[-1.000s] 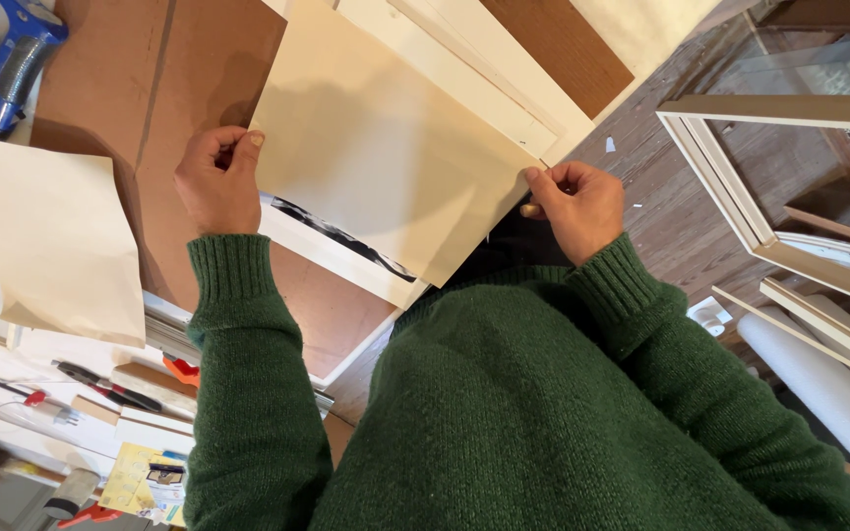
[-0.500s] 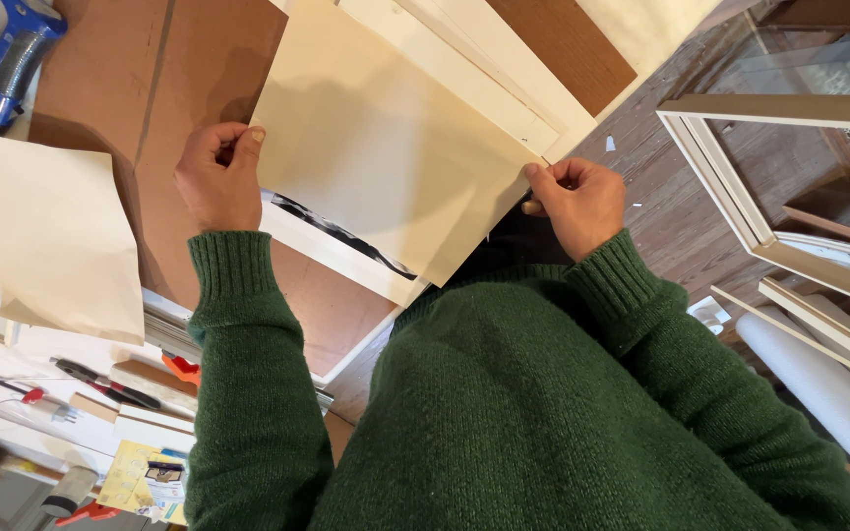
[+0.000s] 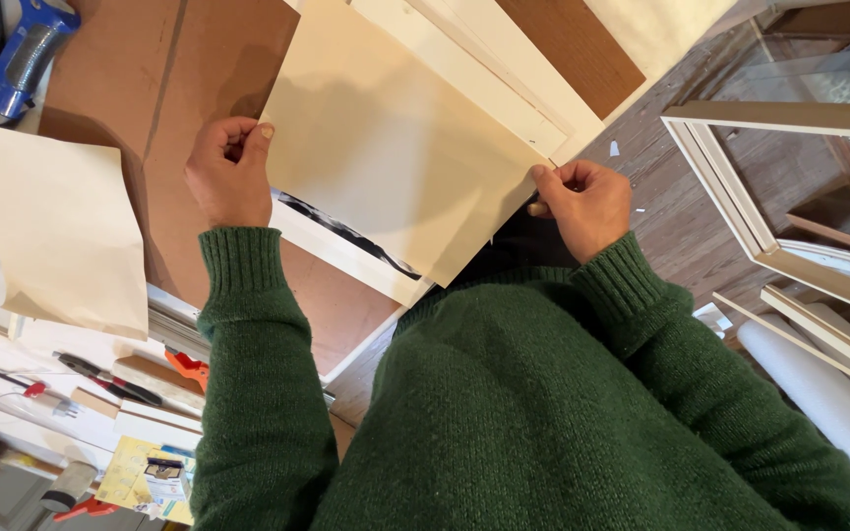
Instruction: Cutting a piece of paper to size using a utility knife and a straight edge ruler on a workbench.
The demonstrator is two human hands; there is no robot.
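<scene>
— Seen from above, biggest first?
— Wide brown hardboard panel (image 3: 100, 98) across the far left; over it, a large cream paper sheet (image 3: 395, 157), tilted, centre frame, covering a white-bordered print with a black streak (image 3: 346, 241).
— Held how?
— Pinched at both side edges: left hand (image 3: 230, 175) with thumb over curled fingers at the left edge, right hand (image 3: 582, 205) with fingertips closed on the near-right corner.
— Any shift over the last second?
— Barely; same pinch, same tilt, sheet not yet released.
— Around it?
— Loose cream paper (image 3: 61, 226) left, white wooden frame (image 3: 730, 187) right, blue tool (image 3: 12, 59) far left, small orange-handled tool (image 3: 187, 366) near left.
</scene>
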